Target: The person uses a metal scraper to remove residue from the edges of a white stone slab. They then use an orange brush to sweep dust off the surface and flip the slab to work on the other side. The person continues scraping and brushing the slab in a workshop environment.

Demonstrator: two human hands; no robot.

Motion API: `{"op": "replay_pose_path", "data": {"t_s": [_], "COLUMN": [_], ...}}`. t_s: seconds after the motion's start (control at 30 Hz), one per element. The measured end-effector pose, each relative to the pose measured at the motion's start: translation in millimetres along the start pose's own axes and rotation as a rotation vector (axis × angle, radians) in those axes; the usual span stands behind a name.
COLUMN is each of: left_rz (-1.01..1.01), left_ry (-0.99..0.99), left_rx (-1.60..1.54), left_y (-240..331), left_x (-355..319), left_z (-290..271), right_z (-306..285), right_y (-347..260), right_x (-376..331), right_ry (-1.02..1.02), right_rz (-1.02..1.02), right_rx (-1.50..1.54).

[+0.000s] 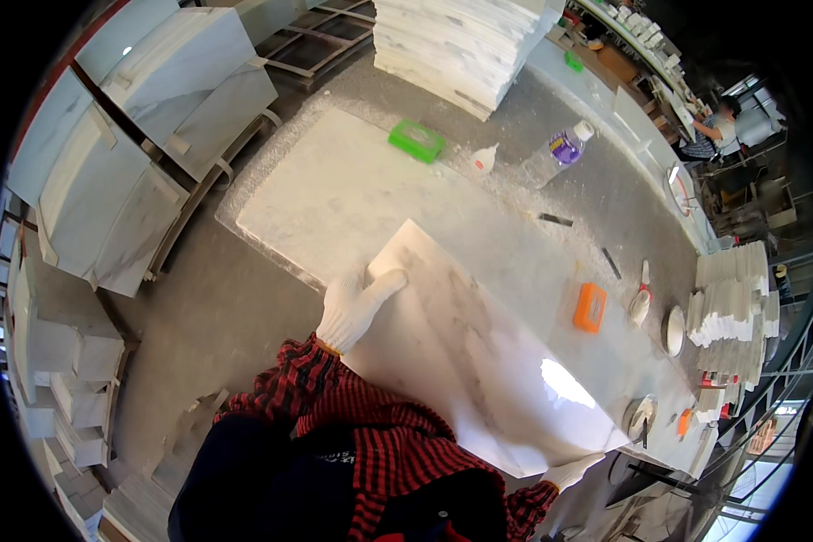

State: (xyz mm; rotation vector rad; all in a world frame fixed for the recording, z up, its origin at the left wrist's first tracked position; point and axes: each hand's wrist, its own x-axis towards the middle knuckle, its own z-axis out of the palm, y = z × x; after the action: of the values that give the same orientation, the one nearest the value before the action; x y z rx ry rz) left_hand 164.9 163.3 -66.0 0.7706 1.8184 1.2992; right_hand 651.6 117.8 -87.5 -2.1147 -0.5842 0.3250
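A polished white marble slab (461, 339) with grey-brown veins lies at a slant across the near side of the worktop, a bright reflection near its right end. My left hand (354, 309), in a white knitted glove, grips its left edge, thumb on the top face and the other fingers mostly hidden. At the slab's near right corner, my gloved right hand (569, 472) holds the edge, partly covered by the slab. Beneath it is a larger pale stone board (312, 194) on the dusty worktop. Close by are a green block (416, 141) and an orange block (590, 307).
A clear bottle (556, 155), a small white squeeze bottle (483, 159), dark strips (556, 219) and a bowl (675, 331) stand or lie beyond the slab. Tall tile stacks (465, 54) rise at the back. Racked slabs (190, 90) line the left. Another person (718, 131) sits far right.
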Motion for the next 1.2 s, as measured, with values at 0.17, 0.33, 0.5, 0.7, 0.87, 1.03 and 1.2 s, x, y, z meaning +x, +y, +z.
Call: {"op": "replay_pose_path", "data": {"t_s": [0.17, 0.33, 0.5, 0.7, 0.87, 1.03, 1.2], "left_rz": [0.02, -0.01, -0.051, -0.139, 0.271, 0.206, 0.235], "left_ry": [0.019, 0.067, 0.083, 0.014, 0.05, -0.379, -0.605], "left_rx": [0.023, 0.055, 0.099, 0.264, 0.298, -0.263, -0.299], "left_y": [2, 6, 7, 19, 20, 47, 44], "left_x": [-1, 4, 10, 19, 47, 87, 109], "left_z": [31, 45, 47, 43, 46, 28, 21], "right_z": [1, 11, 35, 51, 51, 58, 63], "right_y": [10, -4, -33, -5, -7, 9, -1], "right_x": [53, 103, 112, 139, 136, 151, 138], "right_ry": [-0.027, -0.131, -0.135, -0.177, -0.17, -0.231, -0.245], "right_rz": [-0.063, 0.036, -0.087, -0.192, -0.107, -0.162, -0.239], "right_rx": [0.086, 0.063, -0.067, -0.184, -0.288, -0.002, 0.052]}}
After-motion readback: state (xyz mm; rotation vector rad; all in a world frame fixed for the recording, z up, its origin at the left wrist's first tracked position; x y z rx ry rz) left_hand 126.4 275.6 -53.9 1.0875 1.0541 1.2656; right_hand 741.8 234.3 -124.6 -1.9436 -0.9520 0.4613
